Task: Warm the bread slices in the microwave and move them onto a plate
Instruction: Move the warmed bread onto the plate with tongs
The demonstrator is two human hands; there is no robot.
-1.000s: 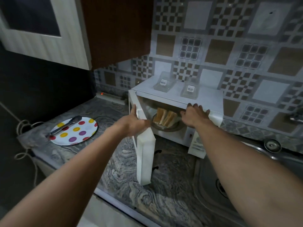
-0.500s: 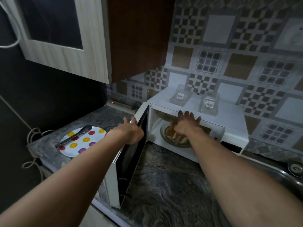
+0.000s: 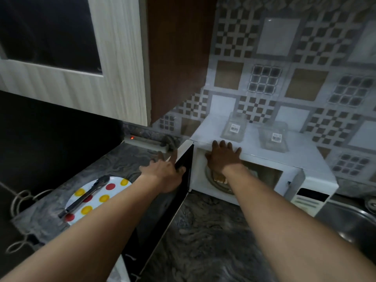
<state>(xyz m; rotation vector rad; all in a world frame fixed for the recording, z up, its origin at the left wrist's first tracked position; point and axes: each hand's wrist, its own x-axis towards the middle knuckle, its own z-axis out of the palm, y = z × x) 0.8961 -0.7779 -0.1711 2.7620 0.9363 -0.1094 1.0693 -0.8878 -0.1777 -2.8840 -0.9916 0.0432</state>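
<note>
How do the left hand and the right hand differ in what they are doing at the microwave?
The left hand grips the edge of the open microwave door, fingers curled; the right hand's fingers are spread. The left hand is outside the microwave; the right hand reaches into its opening, above the bread slices. Both arms are bare and extended.

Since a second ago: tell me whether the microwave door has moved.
Yes. The microwave door has swung wider open, away from the microwave body, leftward toward the polka-dot plate.
</note>
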